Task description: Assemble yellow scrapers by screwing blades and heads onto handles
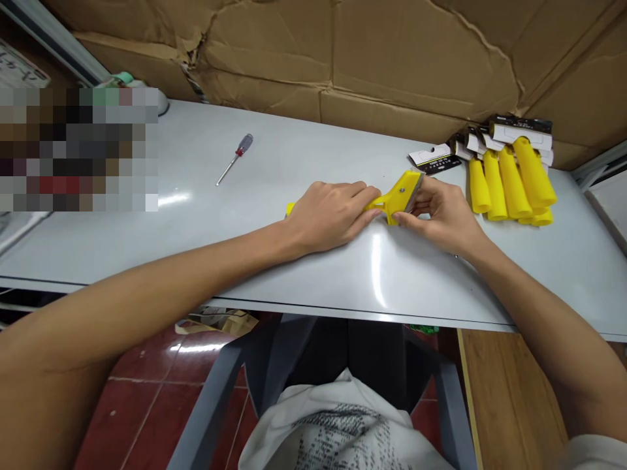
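Note:
A yellow scraper [399, 196] with a metal blade along its head lies low over the white table, its head pointing right. My left hand [333, 212] is wrapped round its handle, and a bit of yellow shows past the wrist side. At the blade end, my right hand [435, 212] pinches the scraper's head, thumb on the near corner and fingers behind the blade. A small screw shows on the head. What the right fingertips touch behind the blade is hidden.
A screwdriver [236, 158] lies at the back left. Several yellow handles [509, 186] with black-and-white cards sit at the right, near a loose card [434, 158]. Cardboard [392, 65] lines the back of the table [196, 241]. The far left is blurred out.

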`<action>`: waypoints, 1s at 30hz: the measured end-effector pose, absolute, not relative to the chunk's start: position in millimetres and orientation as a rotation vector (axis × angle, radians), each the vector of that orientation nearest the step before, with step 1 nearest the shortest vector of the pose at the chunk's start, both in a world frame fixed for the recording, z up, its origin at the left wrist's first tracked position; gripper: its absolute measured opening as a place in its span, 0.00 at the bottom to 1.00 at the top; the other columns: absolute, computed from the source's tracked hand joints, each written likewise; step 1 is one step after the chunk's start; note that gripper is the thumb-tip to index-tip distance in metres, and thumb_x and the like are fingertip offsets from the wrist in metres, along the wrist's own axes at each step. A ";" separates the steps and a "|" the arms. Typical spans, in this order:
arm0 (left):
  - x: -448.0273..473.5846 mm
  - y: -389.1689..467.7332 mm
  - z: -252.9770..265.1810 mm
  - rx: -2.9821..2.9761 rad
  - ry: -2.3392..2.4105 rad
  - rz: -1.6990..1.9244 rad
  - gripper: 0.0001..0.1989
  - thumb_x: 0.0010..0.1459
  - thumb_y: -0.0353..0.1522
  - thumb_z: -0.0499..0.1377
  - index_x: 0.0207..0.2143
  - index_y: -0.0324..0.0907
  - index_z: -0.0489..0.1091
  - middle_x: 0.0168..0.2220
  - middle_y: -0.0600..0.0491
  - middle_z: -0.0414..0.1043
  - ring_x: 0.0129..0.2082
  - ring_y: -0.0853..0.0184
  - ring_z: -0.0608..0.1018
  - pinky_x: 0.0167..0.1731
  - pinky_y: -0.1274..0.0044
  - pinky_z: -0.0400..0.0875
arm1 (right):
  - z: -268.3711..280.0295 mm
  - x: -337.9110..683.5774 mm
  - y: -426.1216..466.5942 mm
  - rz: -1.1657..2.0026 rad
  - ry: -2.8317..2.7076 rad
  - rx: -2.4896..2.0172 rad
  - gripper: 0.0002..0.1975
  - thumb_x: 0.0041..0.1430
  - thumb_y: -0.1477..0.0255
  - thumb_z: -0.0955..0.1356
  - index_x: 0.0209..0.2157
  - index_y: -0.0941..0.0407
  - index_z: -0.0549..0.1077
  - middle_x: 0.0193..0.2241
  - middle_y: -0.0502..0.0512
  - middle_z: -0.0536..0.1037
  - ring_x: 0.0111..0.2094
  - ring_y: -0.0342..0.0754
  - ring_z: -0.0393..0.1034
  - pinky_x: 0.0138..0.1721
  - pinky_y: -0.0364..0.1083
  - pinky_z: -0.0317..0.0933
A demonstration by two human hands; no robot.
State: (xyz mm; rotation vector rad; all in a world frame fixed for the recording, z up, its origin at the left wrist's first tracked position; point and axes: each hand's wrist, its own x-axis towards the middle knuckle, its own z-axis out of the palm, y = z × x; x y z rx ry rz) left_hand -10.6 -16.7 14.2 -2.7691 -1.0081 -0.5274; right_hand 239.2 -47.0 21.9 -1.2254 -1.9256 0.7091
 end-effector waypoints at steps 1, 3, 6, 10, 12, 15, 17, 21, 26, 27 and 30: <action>-10.9 -16.3 13.2 -2.764 -1.000 -0.544 0.22 0.79 0.42 0.46 0.54 0.41 0.76 0.46 0.49 0.85 0.39 0.61 0.84 0.28 0.70 0.54 | 22.4 237.9 -47.7 0.660 -1.939 -1.224 0.14 0.57 0.61 0.78 0.39 0.54 0.77 0.34 0.52 0.85 0.30 0.47 0.78 0.34 0.48 0.76; -11.4 -14.9 10.9 -2.751 -0.972 -0.582 0.20 0.78 0.42 0.49 0.52 0.41 0.77 0.45 0.49 0.85 0.39 0.60 0.84 0.28 0.70 0.55 | 22.2 235.4 -49.4 0.578 -1.968 -1.215 0.12 0.58 0.63 0.77 0.37 0.54 0.76 0.34 0.52 0.85 0.30 0.47 0.77 0.34 0.48 0.76; -11.7 -12.1 6.3 -2.731 -0.878 -0.660 0.18 0.74 0.44 0.55 0.52 0.41 0.76 0.43 0.49 0.84 0.38 0.59 0.84 0.29 0.70 0.56 | 19.2 231.7 -52.6 0.445 -2.029 -1.201 0.10 0.59 0.66 0.75 0.37 0.54 0.73 0.31 0.51 0.83 0.29 0.47 0.78 0.33 0.47 0.74; -11.5 -8.3 -0.3 -2.689 -0.754 -0.773 0.20 0.73 0.46 0.59 0.51 0.39 0.75 0.37 0.50 0.83 0.34 0.61 0.83 0.29 0.71 0.57 | 13.7 227.5 -56.7 0.207 -2.134 -1.174 0.10 0.62 0.67 0.74 0.36 0.53 0.70 0.27 0.49 0.81 0.27 0.46 0.77 0.31 0.45 0.68; -10.8 -6.3 -3.0 -2.652 -0.729 -0.803 0.20 0.75 0.47 0.57 0.47 0.39 0.75 0.33 0.50 0.81 0.30 0.63 0.80 0.28 0.72 0.55 | 12.5 226.9 -58.0 0.145 -2.170 -1.165 0.09 0.63 0.68 0.74 0.39 0.53 0.71 0.28 0.49 0.82 0.28 0.46 0.78 0.32 0.44 0.68; -9.3 -3.9 -6.0 -2.616 -0.692 -0.824 0.20 0.77 0.47 0.54 0.41 0.40 0.74 0.28 0.52 0.78 0.25 0.65 0.77 0.25 0.72 0.51 | 16.0 228.5 -59.3 0.153 -2.227 -1.159 0.07 0.66 0.69 0.72 0.43 0.54 0.74 0.31 0.50 0.84 0.31 0.47 0.81 0.35 0.44 0.68; -8.9 -3.4 -7.1 -2.617 -0.676 -0.825 0.18 0.77 0.44 0.54 0.40 0.41 0.74 0.27 0.53 0.77 0.24 0.65 0.76 0.25 0.72 0.50 | 22.8 231.7 -59.5 0.202 -2.301 -1.145 0.07 0.67 0.70 0.71 0.46 0.55 0.76 0.34 0.52 0.86 0.34 0.49 0.82 0.37 0.45 0.69; -10.6 -3.1 -6.9 -2.688 -0.691 -0.813 0.12 0.74 0.39 0.56 0.41 0.43 0.74 0.29 0.54 0.78 0.26 0.66 0.76 0.26 0.72 0.50 | 41.5 244.7 -55.6 0.334 -2.401 -1.106 0.11 0.66 0.74 0.69 0.46 0.52 0.81 0.40 0.53 0.88 0.39 0.51 0.83 0.43 0.50 0.73; -11.8 0.6 -4.8 -2.738 -0.720 -0.772 0.10 0.72 0.37 0.57 0.41 0.43 0.75 0.32 0.51 0.80 0.28 0.65 0.77 0.27 0.71 0.53 | 49.3 269.2 -41.6 0.161 -2.108 -1.344 0.07 0.65 0.70 0.69 0.40 0.49 0.81 0.35 0.52 0.85 0.31 0.50 0.75 0.38 0.55 0.71; -11.6 1.4 -4.7 -2.744 -0.716 -0.759 0.10 0.72 0.37 0.56 0.41 0.43 0.75 0.33 0.51 0.80 0.28 0.65 0.77 0.27 0.71 0.53 | 47.5 272.8 -38.7 0.117 -2.078 -1.406 0.06 0.65 0.69 0.70 0.40 0.49 0.81 0.34 0.53 0.84 0.29 0.50 0.73 0.37 0.55 0.70; -11.1 2.6 -4.7 -2.756 -0.727 -0.748 0.10 0.72 0.36 0.56 0.42 0.42 0.75 0.34 0.50 0.81 0.29 0.64 0.77 0.27 0.70 0.54 | 39.8 275.0 -34.2 0.077 -2.079 -1.535 0.06 0.66 0.66 0.70 0.40 0.48 0.81 0.32 0.53 0.82 0.27 0.50 0.70 0.36 0.56 0.67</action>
